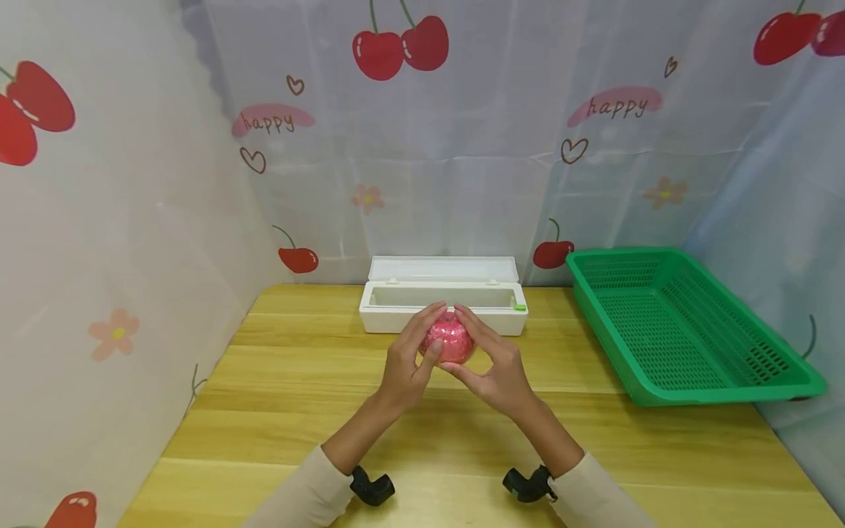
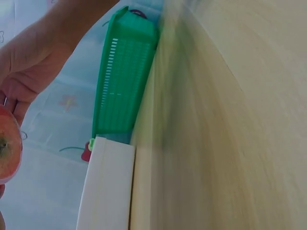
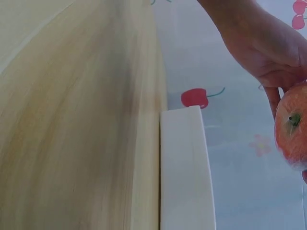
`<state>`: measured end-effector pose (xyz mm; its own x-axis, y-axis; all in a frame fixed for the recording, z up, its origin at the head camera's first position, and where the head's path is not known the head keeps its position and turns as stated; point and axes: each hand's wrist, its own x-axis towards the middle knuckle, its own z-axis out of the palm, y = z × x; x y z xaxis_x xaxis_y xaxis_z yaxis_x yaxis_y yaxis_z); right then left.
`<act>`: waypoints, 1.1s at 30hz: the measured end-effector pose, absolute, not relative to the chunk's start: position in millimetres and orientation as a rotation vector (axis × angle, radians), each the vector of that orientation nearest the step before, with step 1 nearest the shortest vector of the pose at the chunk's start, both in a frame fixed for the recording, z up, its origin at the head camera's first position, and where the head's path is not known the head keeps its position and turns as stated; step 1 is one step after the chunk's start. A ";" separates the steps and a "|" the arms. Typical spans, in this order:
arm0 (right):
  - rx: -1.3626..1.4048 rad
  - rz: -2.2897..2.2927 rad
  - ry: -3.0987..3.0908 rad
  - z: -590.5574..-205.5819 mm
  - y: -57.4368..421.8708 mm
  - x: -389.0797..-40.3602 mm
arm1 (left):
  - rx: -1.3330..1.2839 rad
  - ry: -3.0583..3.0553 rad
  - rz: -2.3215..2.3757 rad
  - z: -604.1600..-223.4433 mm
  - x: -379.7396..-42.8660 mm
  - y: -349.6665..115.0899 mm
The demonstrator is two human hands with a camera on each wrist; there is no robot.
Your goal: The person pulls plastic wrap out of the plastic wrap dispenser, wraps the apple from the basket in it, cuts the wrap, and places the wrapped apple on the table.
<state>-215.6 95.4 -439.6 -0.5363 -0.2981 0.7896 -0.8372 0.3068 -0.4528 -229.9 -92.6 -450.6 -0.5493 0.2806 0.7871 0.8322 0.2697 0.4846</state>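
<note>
A red apple (image 1: 455,339) covered in shiny clear film is held up over the table between both hands. My left hand (image 1: 404,370) grips its left side, with the thumb in front and the fingers reaching over the top. From the right, my right hand (image 1: 503,372) holds it, its fingers at the upper side and its thumb under the front. In the right wrist view, the apple (image 3: 291,127) shows wrinkled film and one dimpled end. Behind the apple stands a long white box (image 1: 379,321) with its lid (image 1: 444,269) raised and a small green piece (image 1: 520,307) on its right front edge.
At the right, a green plastic basket (image 1: 643,385) with slotted walls stands on the wooden table (image 1: 290,411). Curtains (image 1: 462,183) printed with cherries enclose the back and sides. Black mounts (image 1: 373,488) sit at both wrists.
</note>
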 end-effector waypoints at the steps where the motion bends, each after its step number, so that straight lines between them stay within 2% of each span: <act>1: 0.988 1.236 -2.010 -438.9 94.1 -214.9 | -0.996 -1.974 -1.294 -450.3 -230.1 -93.5; 11: 0.895 1.511 -2.033 -420.2 87.1 -201.2 | -1.109 -1.930 -1.469 -447.8 -234.4 -96.8; 17: 0.907 1.566 -1.964 -407.4 85.2 -191.6 | -1.083 -1.871 -1.684 -431.7 -219.7 -92.3; 23: 0.962 1.461 -1.951 -423.1 84.1 -202.0 | -1.053 -1.828 -1.829 -421.6 -209.6 -91.6; 27: 0.992 1.338 -1.965 -435.4 86.6 -210.6 | -1.060 -1.871 -1.739 -420.1 -208.5 -91.4; 33: 1.024 1.237 -1.987 -434.5 89.6 -210.5 | -1.066 -1.959 -1.601 -414.1 -206.6 -91.5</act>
<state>-210.5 89.6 -434.5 -0.5386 -0.3032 0.7861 -0.8392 0.2763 -0.4684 -206.6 -91.5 -414.1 -0.6328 0.3078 0.7105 0.7576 0.0566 0.6503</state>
